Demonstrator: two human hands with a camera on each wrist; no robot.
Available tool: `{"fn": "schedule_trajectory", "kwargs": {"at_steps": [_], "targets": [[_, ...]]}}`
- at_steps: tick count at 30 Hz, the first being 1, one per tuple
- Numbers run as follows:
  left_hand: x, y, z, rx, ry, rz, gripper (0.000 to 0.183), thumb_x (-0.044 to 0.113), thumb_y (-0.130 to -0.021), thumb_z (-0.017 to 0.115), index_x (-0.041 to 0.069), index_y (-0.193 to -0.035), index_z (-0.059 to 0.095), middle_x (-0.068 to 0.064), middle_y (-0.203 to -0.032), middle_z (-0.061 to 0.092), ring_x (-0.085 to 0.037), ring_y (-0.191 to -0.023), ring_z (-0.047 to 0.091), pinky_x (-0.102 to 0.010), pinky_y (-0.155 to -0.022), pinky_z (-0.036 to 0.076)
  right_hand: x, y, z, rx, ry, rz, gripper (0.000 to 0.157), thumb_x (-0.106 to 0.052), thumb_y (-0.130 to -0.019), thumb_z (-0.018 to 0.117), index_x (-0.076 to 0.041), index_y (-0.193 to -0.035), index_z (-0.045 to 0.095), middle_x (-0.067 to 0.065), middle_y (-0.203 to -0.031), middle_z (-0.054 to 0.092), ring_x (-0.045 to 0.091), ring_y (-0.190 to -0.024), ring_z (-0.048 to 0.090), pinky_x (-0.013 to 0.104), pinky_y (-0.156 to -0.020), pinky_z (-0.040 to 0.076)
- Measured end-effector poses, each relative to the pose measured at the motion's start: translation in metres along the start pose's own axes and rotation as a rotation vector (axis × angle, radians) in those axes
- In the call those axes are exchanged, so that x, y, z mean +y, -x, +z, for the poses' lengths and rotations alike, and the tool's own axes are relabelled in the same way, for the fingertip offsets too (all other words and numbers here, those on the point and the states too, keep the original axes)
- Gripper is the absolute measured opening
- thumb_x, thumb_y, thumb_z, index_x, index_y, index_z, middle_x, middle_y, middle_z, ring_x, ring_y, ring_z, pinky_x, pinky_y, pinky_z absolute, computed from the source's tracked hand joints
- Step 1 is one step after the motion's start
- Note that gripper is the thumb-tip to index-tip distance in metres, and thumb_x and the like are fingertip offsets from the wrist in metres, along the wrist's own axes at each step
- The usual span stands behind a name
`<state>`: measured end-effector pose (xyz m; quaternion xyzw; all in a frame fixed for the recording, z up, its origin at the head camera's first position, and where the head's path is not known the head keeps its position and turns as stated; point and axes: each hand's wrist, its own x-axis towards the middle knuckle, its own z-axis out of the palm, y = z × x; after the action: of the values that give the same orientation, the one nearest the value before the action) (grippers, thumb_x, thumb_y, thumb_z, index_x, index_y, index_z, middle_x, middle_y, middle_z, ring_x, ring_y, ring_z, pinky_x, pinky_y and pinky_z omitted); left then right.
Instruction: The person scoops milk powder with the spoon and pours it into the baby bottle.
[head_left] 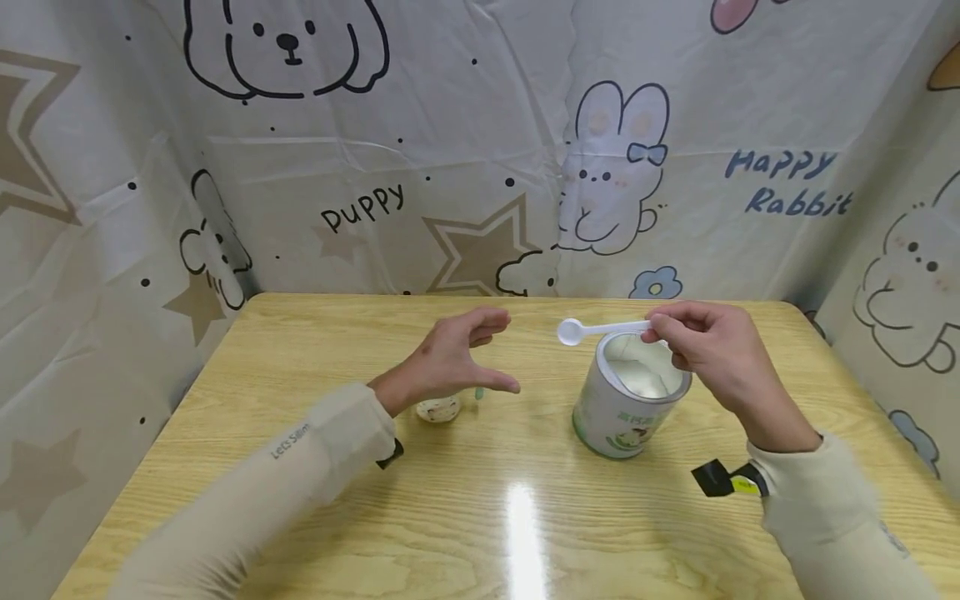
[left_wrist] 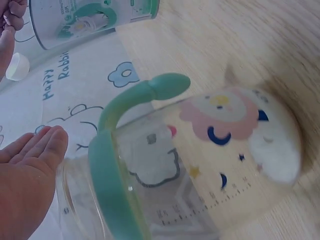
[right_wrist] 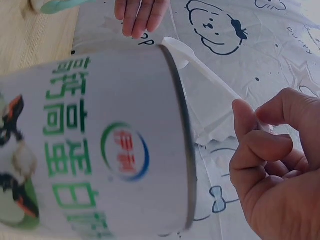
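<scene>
Now, from the head view, the right hand [head_left: 720, 350] pinches the handle of a white scoop [head_left: 596, 330] and holds it level just above the open can [head_left: 628, 398], its bowl sticking out past the can's left rim toward the left hand [head_left: 453, 358]. That left hand hovers over the table [head_left: 300, 517] with fingers spread and relaxed, holding nothing, and a small cup [head_left: 438, 408] sits just under its palm, half hidden. White powder shows inside the can. Over to the left wrist view: the cup [left_wrist: 210, 170] fills the frame, clear plastic with a green rim and handle, cartoon prints and a little white powder at the bottom; the left fingertips [left_wrist: 45, 142] are straight and near the rim, not touching it that I can see. The can [left_wrist: 90, 20] and the scoop [left_wrist: 17, 65] sit far off in the corner. Right wrist view now: thumb and forefinger of the right hand [right_wrist: 275, 165] close on the thin scoop handle [right_wrist: 200, 67], right beside the can [right_wrist: 95, 145] and its metal rim. My read: the scoop is light, stiff and smooth, so a pinch at the handle end suits it, kept level. The can looks rigid and steady; the cup looks light and easy to tip, best taken by its handle.
</scene>
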<state>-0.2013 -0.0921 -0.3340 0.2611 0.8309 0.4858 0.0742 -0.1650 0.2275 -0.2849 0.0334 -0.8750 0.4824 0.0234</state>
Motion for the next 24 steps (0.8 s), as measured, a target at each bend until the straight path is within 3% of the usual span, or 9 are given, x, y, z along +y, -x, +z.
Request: {"fn": "schedule_trajectory", "kwargs": {"at_steps": [8,16,24], "targets": [[0.001,-0.005,0.013,-0.022,0.020,0.002,0.091,0.017,-0.071,0.093,0.003,-0.146,0.045,-0.009,-0.149,0.049,-0.021,-0.137,0.046,-0.025,-0.109,0.041,0.009,0.006,-0.014,0.028,0.048,0.037,0.039,-0.034,-0.102,0.059,0.001,-0.119,0.066,-0.012,-0.089,0.070,0.012,-0.082,0.056,0.019,-0.067,0.054],[0.007,-0.014,0.026,-0.051,0.007,0.011,0.093,0.018,-0.070,0.093,0.002,-0.147,0.044,-0.013,-0.150,0.047,-0.022,-0.138,0.045,-0.025,-0.109,0.040,0.019,0.008,-0.026,0.043,0.035,0.024,0.034,-0.027,-0.103,0.058,0.004,-0.116,0.063,-0.014,-0.085,0.068,0.010,-0.071,0.053,0.018,-0.061,0.050],[0.012,-0.023,0.037,-0.059,0.024,0.011,0.094,0.017,-0.069,0.094,0.002,-0.147,0.044,-0.012,-0.150,0.047,-0.022,-0.138,0.045,-0.023,-0.109,0.039,0.027,0.012,-0.035,0.076,0.014,0.016,0.029,-0.028,-0.102,0.059,0.000,-0.110,0.064,-0.012,-0.084,0.066,0.011,-0.067,0.049,0.020,-0.058,0.046]]}}
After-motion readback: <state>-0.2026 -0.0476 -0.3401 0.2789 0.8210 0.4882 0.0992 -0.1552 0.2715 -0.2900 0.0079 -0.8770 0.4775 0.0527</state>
